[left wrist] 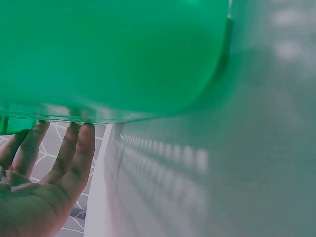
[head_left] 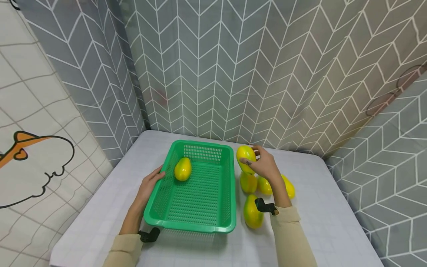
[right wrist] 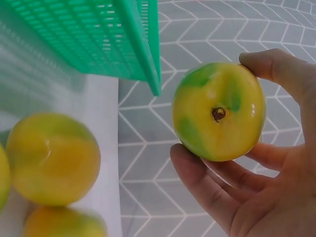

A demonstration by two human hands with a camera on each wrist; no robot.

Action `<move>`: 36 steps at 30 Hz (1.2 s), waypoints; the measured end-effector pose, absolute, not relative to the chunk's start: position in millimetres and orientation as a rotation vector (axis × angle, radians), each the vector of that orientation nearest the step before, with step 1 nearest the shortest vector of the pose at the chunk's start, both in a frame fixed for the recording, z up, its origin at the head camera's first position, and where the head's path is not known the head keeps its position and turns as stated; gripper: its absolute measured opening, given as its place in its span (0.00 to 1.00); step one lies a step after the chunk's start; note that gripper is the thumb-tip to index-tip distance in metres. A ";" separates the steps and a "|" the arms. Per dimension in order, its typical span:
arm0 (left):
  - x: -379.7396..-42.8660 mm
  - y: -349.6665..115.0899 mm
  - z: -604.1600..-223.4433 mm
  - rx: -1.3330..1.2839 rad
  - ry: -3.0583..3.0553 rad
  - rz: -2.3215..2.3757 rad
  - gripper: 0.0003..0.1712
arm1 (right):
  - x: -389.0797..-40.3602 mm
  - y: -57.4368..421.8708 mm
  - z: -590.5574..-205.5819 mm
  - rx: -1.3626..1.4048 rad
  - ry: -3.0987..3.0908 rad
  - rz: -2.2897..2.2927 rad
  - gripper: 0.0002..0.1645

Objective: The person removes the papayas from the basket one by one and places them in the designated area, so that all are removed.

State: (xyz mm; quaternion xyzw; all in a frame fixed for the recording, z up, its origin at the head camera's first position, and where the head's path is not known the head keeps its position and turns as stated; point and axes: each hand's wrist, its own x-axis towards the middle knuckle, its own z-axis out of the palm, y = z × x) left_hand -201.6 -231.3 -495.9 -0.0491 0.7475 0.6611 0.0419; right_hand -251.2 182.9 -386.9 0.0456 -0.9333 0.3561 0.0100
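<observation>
My right hand (head_left: 265, 163) holds a yellow papaya (head_left: 246, 157) between thumb and fingers, above the table just right of the green basket (head_left: 191, 227). In the right wrist view, the held papaya (right wrist: 217, 116) shows green patches round its stem end. My left hand (head_left: 148, 187) touches the basket's left side near the rim. In the left wrist view its fingers (left wrist: 81, 155) look mostly straight against the green plastic; the thumb is hard to make out. One papaya (head_left: 182, 169) lies inside the basket, at its left. Another papaya (head_left: 248, 182) is below the held one.
Further papayas lie on the white table (head_left: 327, 222) right of the basket: one near papaya (head_left: 253, 213), one papaya (head_left: 264, 185) partly behind my right arm, and one papaya (head_left: 288, 187) beyond it. A patterned curtain (head_left: 207, 74) hangs behind the table.
</observation>
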 end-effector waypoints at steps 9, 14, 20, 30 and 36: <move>-198.7 -232.4 -497.4 -0.101 2.313 2.033 0.36 | -232.6 202.1 -385.1 0.003 -2.910 1.181 0.51; -198.9 -232.3 -497.2 -0.113 2.309 2.038 0.37 | -223.3 211.5 -385.6 -0.047 -2.916 1.160 0.53; -200.4 -233.0 -498.2 -0.124 2.306 2.025 0.36 | -209.7 224.0 -389.8 -0.100 -2.934 1.150 0.54; -202.9 -233.1 -501.4 -0.117 2.268 2.067 0.35 | -188.8 240.2 -406.0 -0.195 -2.941 1.113 0.55; -201.1 -232.9 -498.4 -0.119 2.286 2.037 0.35 | -178.1 247.5 -415.1 -0.247 -2.948 1.107 0.56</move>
